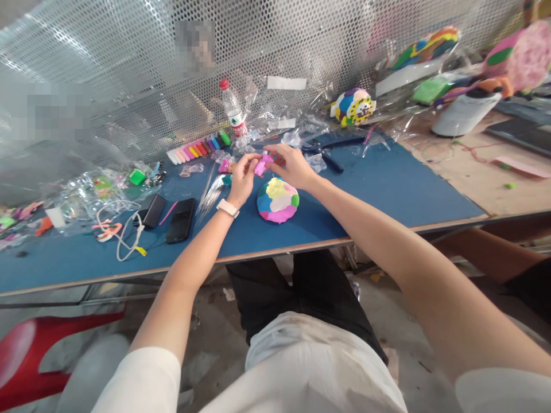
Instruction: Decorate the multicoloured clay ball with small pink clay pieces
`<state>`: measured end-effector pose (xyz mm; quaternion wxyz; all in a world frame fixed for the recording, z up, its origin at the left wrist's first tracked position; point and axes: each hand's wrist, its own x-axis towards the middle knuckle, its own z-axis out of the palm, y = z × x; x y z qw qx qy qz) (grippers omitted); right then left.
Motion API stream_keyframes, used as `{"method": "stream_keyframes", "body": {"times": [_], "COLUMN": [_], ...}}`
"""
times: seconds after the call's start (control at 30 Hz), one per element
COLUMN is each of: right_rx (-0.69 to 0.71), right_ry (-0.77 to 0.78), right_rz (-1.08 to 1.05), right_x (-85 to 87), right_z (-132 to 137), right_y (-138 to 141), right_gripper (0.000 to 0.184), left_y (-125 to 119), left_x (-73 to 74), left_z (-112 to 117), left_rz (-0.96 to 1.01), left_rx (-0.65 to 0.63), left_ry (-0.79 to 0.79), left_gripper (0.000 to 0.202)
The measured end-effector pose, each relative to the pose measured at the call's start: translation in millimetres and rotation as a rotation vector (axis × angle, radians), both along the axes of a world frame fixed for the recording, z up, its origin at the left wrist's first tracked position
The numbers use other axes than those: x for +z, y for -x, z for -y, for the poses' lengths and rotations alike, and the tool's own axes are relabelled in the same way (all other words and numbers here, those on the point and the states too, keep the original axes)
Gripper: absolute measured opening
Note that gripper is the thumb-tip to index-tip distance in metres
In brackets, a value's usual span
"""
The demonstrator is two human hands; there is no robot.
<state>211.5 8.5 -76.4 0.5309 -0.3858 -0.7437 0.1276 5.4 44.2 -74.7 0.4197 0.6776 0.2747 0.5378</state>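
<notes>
My left hand (243, 176) and my right hand (291, 164) meet over the blue table mat, fingers closed on a small piece of pink modelling clay (262, 164) between them. Just below lies a rounded form (279, 201) covered in patches of yellow, white, blue, green and magenta clay; neither hand touches it. Close to my left fingers is another pink clay packet (225, 166). A row of coloured clay sticks (198, 149) lies behind my left hand. A white band (228, 208) sits on my left wrist.
A water bottle (235, 112) with a red cap stands against the perforated metal screen. Dark-handled pliers or scissors (331, 160) lie right of my hands. Left are a black phone (180, 220), a white cable (124, 244) and clear wrappers. A clay-covered figure (353, 107) sits at the back right.
</notes>
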Motion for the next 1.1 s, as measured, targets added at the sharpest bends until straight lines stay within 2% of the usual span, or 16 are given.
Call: {"method": "stream_keyframes", "body": {"times": [0.07,0.13,0.37,0.6,0.77,0.83,0.93,1.1], "right_rx": [0.037,0.057,0.047,-0.118,-0.171,-0.135,-0.006,0.126], "right_ry": [0.016,0.015,0.024,0.027,0.043,0.085,0.168,0.175], "right_rz": [-0.028,-0.037,0.011,0.099,-0.016,-0.088,-0.197,-0.291], "right_x": [-1.2,-0.7,8.0,6.9,2.8,0.3,-3.0,-7.1], "right_z": [0.5,2.0,10.5,8.1,4.2,2.0,-1.8,-6.2], "right_y": [0.0,-0.3,1.4,0.8,2.6,4.0,6.4,10.3], "right_gripper": [0.057,0.056,0.027,0.029,0.023,0.020,0.018,0.038], "left_y": [-0.4,0.1,6.1,5.4,-0.5,-1.4,-0.8,1.3], "left_x": [-2.6,-4.2,-6.2,-15.9,-17.8,-16.7,-12.9,-7.8], "left_z": [-2.0,-3.7,-10.7,-12.2,-8.9,-8.9,-8.9,-6.1], "left_rz": [0.005,0.010,0.000,-0.127,-0.088,-0.074,-0.078,-0.074], "left_rx": [-0.057,-0.075,-0.058,-0.079,-0.078,-0.082,-0.034,0.096], "left_ry": [0.028,0.032,-0.049,-0.204,-0.188,-0.172,-0.202,-0.260], "left_gripper": [0.059,0.059,0.056,0.044,0.047,0.051,0.054,0.050]}}
